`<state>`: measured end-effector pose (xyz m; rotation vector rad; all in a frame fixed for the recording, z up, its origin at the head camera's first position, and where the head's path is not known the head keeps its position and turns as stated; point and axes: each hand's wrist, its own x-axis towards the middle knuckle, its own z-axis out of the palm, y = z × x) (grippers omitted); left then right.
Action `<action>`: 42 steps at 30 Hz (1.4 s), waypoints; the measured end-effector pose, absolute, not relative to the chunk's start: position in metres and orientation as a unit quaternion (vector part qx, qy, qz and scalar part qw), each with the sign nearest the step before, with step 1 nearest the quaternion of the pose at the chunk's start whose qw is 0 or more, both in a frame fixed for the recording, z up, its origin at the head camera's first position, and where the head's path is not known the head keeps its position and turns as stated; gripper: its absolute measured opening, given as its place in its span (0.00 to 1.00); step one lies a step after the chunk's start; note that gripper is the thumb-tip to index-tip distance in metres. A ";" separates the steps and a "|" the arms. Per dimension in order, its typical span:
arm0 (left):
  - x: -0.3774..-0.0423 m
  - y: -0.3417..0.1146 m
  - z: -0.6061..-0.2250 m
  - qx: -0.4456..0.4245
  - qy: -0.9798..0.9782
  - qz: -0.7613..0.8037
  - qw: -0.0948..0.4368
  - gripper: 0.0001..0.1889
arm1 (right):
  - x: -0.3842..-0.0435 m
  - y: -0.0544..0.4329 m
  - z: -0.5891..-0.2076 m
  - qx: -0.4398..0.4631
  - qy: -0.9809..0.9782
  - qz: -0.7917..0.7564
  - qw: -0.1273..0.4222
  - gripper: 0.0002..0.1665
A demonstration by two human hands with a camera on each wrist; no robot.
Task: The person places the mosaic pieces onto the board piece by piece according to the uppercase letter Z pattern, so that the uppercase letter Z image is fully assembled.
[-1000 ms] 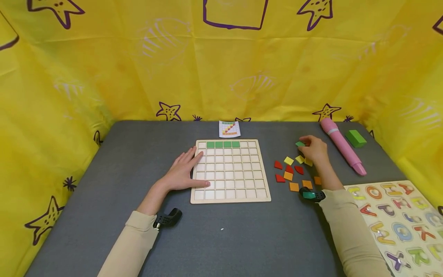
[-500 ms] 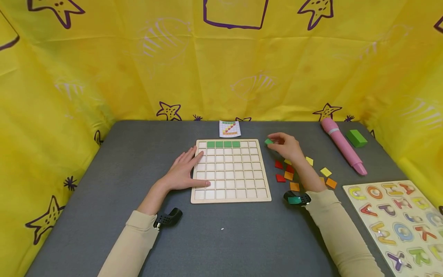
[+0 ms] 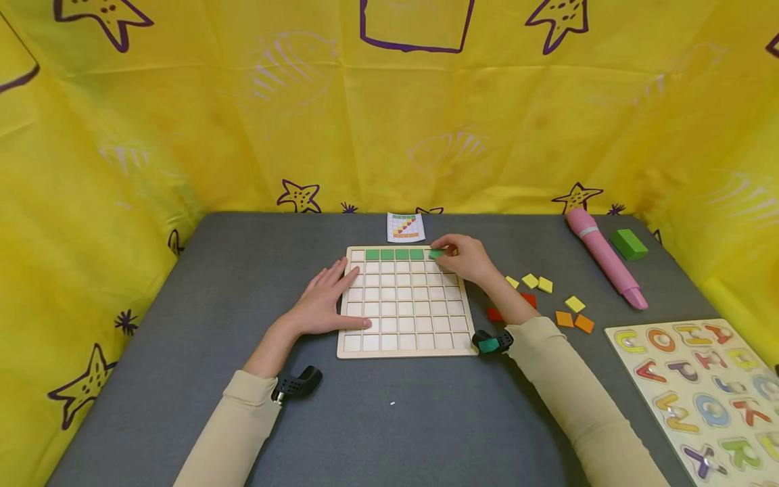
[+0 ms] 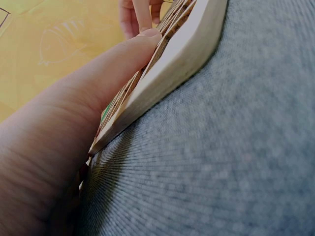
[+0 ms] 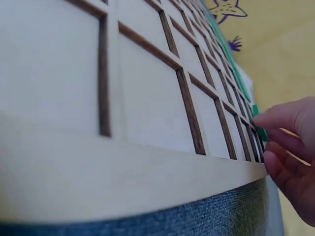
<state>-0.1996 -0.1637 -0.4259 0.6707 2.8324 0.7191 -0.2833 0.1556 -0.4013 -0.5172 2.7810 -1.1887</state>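
A wooden grid board (image 3: 408,353) lies flat, several green square tiles (image 3: 394,255) side by side in its top row. My left hand (image 3: 319,304) rests with spread fingers on the board's left edge; in the left wrist view its thumb (image 4: 118,64) lies over the rim. My right hand (image 3: 467,259) pinches one more green tile (image 3: 435,254) at the top row, right of the others. The right wrist view shows this tile (image 5: 260,123) between thumb and fingertips, close over the grid's far end.
A small pattern card (image 3: 406,228) lies behind the board. Loose yellow tiles (image 3: 545,285), orange tiles (image 3: 564,318) and red pieces (image 3: 495,314) are scattered to the right, partly hidden by my right arm. Beyond are a pink marker-shaped object (image 3: 605,257), a green block (image 3: 629,244) and a letter puzzle (image 3: 694,385).
My right hand has carried the green tile leftward from the loose pieces to the board's top row. Some loose yellow and orange tiles have shifted to the right. My left hand stays put.
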 end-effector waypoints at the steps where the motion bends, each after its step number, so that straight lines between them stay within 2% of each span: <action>1: -0.200 -0.163 -0.426 0.223 0.942 0.238 0.072 0.58 | -0.284 0.155 -0.402 -0.175 0.905 -0.386 0.035 0.15; 18: -0.199 -0.158 -0.427 0.228 0.941 0.238 0.076 0.58 | -0.272 0.161 -0.405 -0.154 0.887 -0.434 0.038 0.17; 27: -0.201 -0.158 -0.428 0.230 0.941 0.238 0.074 0.58 | -0.252 0.204 -0.398 -0.127 0.893 -0.432 0.009 0.15; 30: -0.201 -0.160 -0.428 0.231 0.941 0.238 0.072 0.58 | -0.245 0.224 -0.394 -0.143 0.904 -0.402 0.025 0.15; 36: -0.201 -0.163 -0.428 0.230 0.942 0.236 0.070 0.58 | -0.233 0.246 -0.380 -0.217 0.921 -0.308 0.096 0.13; 42: -0.201 -0.164 -0.427 0.228 0.942 0.236 0.072 0.58 | -0.229 0.247 -0.374 -0.284 0.911 -0.279 0.112 0.19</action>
